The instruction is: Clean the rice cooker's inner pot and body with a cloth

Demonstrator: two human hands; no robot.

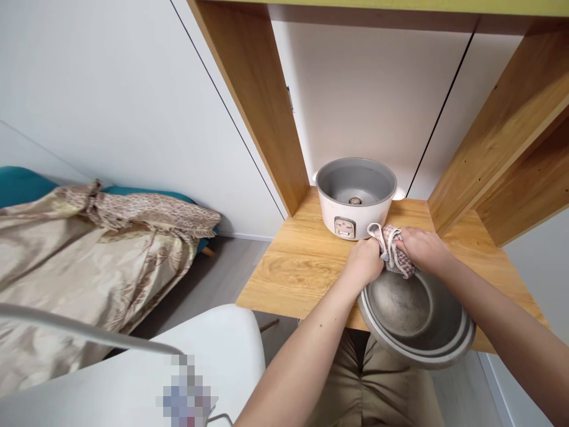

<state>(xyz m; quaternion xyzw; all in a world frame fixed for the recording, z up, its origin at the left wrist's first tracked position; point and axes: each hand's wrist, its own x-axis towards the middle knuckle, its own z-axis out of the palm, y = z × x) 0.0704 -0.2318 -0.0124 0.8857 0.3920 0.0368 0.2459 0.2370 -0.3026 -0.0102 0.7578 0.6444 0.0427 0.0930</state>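
Left hand (365, 261) gripped rim of metal pot (415, 317), closed. Right hand (422, 249) pressed bunched cloth (393, 249) at pot rim, fingers curled. Rice cooker (355, 196) stood empty on worktop (302, 261) behind.

pot (413, 311) you hold: dull grey metal, matt, faintly scuffed inside | cloth (393, 254) you press on it: soft woven fabric | cooker (355, 204): glossy white shell, matt grey metal well | tabletop (293, 267): smooth light wood, visible grain | chair (200, 344): smooth white plastic | bedspread (80, 261): fabric with a sheen

The left hand (367, 261), right hand (422, 249) and forearms are bare; trousers (382, 385) khaki.
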